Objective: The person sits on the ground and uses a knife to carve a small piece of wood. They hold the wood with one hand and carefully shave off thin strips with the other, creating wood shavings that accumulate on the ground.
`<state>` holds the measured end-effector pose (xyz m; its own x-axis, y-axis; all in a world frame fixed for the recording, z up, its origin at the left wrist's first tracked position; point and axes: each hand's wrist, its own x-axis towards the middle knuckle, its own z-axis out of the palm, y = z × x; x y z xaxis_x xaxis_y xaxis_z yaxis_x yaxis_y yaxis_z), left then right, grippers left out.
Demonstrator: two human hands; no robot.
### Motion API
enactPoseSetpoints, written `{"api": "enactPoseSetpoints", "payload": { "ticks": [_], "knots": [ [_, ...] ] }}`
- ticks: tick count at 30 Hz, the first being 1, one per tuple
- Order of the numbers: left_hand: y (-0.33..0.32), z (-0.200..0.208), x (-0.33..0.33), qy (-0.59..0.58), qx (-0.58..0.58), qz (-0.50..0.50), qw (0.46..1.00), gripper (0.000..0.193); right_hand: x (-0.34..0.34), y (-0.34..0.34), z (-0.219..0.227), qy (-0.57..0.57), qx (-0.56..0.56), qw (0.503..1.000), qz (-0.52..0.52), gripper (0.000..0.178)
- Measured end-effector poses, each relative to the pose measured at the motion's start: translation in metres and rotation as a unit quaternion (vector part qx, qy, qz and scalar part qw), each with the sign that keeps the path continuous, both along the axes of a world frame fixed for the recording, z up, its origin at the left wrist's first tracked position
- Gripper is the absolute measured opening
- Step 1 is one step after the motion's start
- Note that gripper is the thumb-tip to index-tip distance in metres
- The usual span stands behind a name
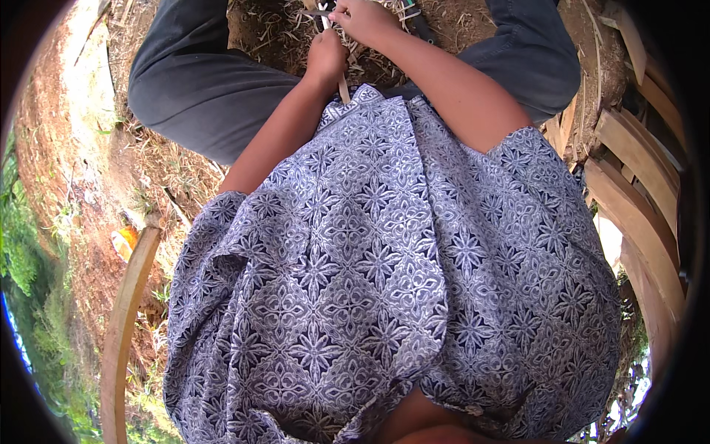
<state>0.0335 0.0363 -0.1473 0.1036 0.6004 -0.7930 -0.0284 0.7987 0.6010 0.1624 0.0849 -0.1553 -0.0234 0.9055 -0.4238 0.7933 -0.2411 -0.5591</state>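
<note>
Pale strip (pixel 344 89) is pointing outward between the dark-trousered legs (pixel 214 92), the left hand (pixel 327 58) wrapping it, the right hand (pixel 364 21) seemingly pinching a knife (pixel 316 12) at its far end. Cutting well is probably needing that left grip behind the blade. One strip, one knife and two hands are showing (shavings (pixel 275 35) are lying too tangled to count).

I see a cream strip (pixel 344 90) in the left hand (pixel 328 57), dark-grey trousers (pixel 207 89) either side, a blue-white floral shirt (pixel 384 259) behind.

Hands (pixel 328 58) hold a pale stick (pixel 344 91) and, seemingly, a knife (pixel 316 12).
</note>
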Motion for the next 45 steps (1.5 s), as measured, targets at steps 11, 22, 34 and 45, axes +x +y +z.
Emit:
{"api": "enactPoseSetpoints", "payload": {
  "ticks": [11, 22, 34, 45],
  "knots": [
    [-0.002, 0.0, -0.002, -0.121, -0.041, 0.073, 0.989, 0.016, 0.033, 0.017, -0.022, 0.01, -0.029, 0.999, 0.026, 0.028],
    [-0.005, 0.001, 0.003, -0.087, 0.008, 0.036, 0.995, 0.016, 0.025, 0.048, -0.003, -0.104, 0.01, 0.981, 0.164, 0.019],
    [-0.008, -0.01, 0.001, -0.049, 0.005, -0.005, 0.999, 0.015, 0.006, 0.052, 0.017, -0.15, -0.051, 0.981, 0.112, 0.022],
    [-0.008, 0.02, -0.003, -0.071, 0.026, 0.045, 0.996, 0.024, 0.055, 0.059, -0.025, 0.087, -0.01, 0.996, -0.011, 0.03]
  ]
}}
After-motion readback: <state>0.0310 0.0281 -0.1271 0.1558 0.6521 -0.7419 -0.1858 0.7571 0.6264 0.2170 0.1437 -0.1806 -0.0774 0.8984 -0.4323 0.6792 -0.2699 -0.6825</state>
